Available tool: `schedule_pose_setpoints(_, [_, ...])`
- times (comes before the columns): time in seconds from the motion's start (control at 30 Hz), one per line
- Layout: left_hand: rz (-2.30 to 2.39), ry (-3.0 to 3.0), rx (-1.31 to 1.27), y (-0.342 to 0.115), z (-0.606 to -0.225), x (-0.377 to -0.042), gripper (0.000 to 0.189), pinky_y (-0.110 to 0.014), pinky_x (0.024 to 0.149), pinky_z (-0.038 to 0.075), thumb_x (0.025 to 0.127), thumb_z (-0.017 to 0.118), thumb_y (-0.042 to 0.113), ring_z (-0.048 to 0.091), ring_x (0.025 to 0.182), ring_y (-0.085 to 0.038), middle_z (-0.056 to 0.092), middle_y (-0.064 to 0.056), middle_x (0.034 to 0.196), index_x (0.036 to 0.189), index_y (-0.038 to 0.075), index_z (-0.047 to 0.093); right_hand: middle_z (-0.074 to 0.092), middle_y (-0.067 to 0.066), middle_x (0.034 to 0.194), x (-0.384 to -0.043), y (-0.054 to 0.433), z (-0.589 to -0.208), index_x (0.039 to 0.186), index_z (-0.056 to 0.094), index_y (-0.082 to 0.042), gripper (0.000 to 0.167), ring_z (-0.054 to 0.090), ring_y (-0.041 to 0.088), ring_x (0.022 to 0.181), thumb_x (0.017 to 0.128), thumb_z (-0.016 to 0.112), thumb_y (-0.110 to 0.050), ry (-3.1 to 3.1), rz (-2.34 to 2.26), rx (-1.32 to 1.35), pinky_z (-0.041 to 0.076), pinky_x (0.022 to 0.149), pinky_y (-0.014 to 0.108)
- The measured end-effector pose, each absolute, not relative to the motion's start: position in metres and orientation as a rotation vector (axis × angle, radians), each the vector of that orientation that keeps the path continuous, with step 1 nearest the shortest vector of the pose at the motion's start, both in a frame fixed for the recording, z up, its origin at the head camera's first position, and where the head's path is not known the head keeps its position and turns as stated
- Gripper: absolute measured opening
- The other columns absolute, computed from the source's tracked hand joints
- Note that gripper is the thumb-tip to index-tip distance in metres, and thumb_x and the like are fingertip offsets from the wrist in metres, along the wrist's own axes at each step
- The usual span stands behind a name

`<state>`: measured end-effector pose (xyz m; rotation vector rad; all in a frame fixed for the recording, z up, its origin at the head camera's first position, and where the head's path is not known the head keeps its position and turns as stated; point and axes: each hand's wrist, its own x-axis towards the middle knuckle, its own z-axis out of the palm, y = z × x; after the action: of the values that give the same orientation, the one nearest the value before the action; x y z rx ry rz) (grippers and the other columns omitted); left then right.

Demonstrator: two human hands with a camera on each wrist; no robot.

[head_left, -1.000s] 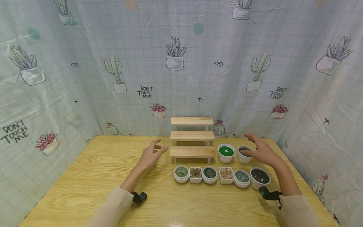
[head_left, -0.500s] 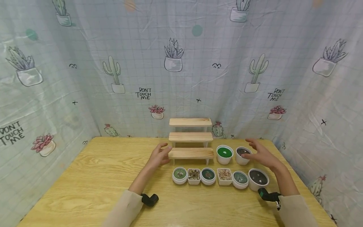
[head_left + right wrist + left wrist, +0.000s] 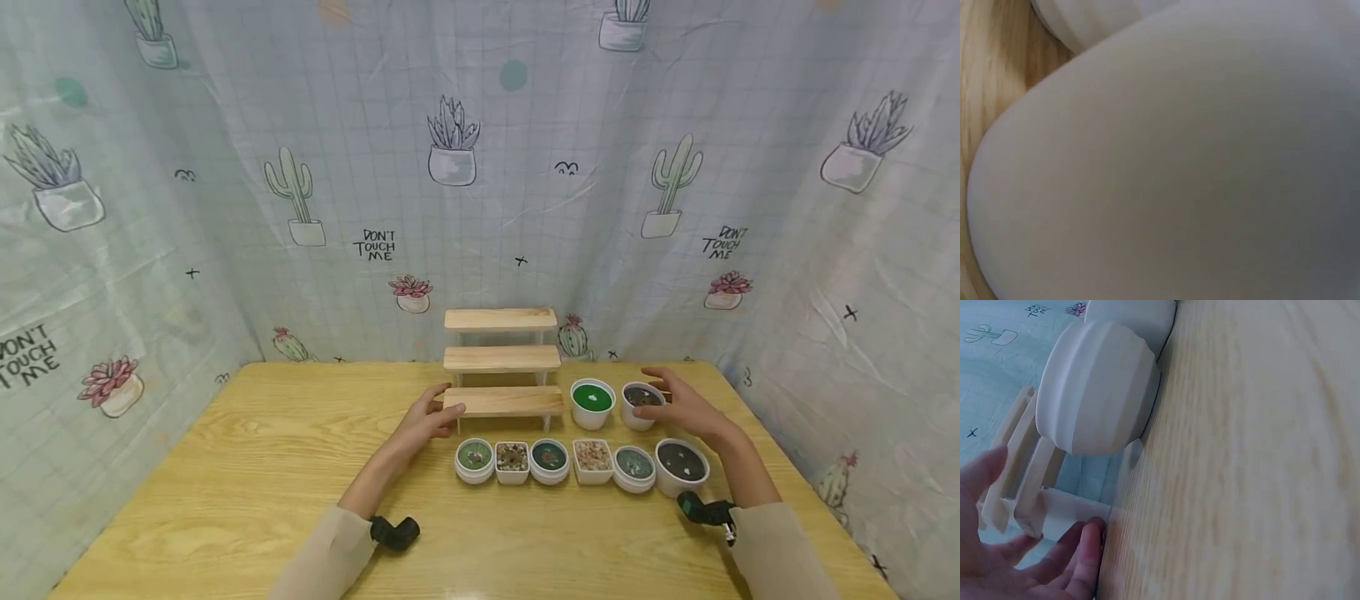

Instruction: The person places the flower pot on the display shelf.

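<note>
A small three-step display stand (image 3: pixel 502 358) with pale wooden boards on white legs stands at the table's back. My left hand (image 3: pixel 420 427) is at its left end, thumb in front of the lowest board. In the left wrist view, the fingers (image 3: pixel 1088 550) touch or nearly touch a white end leg (image 3: pixel 1072 512), with the thumb raised apart. My right hand (image 3: pixel 690 410) is spread beside a round white pot (image 3: pixel 636 419) with a dark top. Its thumb overlaps the pot's near rim; contact cannot be told. A large white pot (image 3: pixel 1166 169) fills the right wrist view.
In front of the stand are small pots: a green-topped round one (image 3: pixel 475 460), two square gravel ones (image 3: pixel 513 467) (image 3: pixel 593 462), and more round ones. A bright green-topped pot (image 3: pixel 592 408) stands right of the stand. Patterned curtain (image 3: pixel 502 208) hangs behind the yellow wooden table (image 3: pixel 300 467).
My left hand has moved right, from beside the stand to its left end. My right hand has shifted slightly and stays by the dark-topped pot. The stand and pots keep their arrangement.
</note>
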<state>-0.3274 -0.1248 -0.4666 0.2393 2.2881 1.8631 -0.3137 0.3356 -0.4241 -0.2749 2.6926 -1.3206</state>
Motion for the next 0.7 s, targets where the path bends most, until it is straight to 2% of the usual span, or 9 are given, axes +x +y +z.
schedule_pose_setpoints(0.3, [1.885, 2.265, 0.321, -0.132, -0.478, -0.331, 0.077, -0.041, 0.097, 0.060, 0.099, 0.072, 0.030, 0.066, 0.115, -0.029, 0.053, -0.026, 0.142, 0.162, 0.014, 0.031, 0.026, 0.038, 0.160, -0.319, 0.332, -0.432, 0.159, 0.022, 0.006, 0.092, 0.027, 0.057, 0.147, 0.092, 0.077, -0.026, 2.696, -1.282, -0.318, 0.033, 0.116, 0.072])
schedule_pose_setpoints(0.53, [1.905, 2.198, 0.352, -0.134, -0.479, -0.331, 0.083, -0.037, 0.087, 0.064, 0.097, 0.075, 0.026, 0.070, 0.105, -0.028, 0.050, -0.027, 0.148, 0.163, 0.014, 0.027, 0.030, 0.037, 0.158, -0.317, 0.335, -0.436, 0.158, 0.024, 0.007, 0.091, 0.032, 0.055, 0.145, 0.092, 0.078, -0.026, 2.723, -1.234, -0.313, 0.033, 0.116, 0.072])
schedule_pose_setpoints(0.7, [1.914, 2.184, 0.401, -0.134, -0.480, -0.332, 0.082, -0.038, 0.087, 0.064, 0.098, 0.074, 0.024, 0.071, 0.107, -0.031, 0.054, -0.027, 0.147, 0.163, 0.012, 0.027, 0.041, 0.036, 0.152, -0.318, 0.337, -0.436, 0.152, 0.034, 0.008, 0.083, 0.041, 0.052, 0.140, 0.092, 0.078, -0.029, 2.794, -1.167, -0.335, 0.040, 0.113, 0.067])
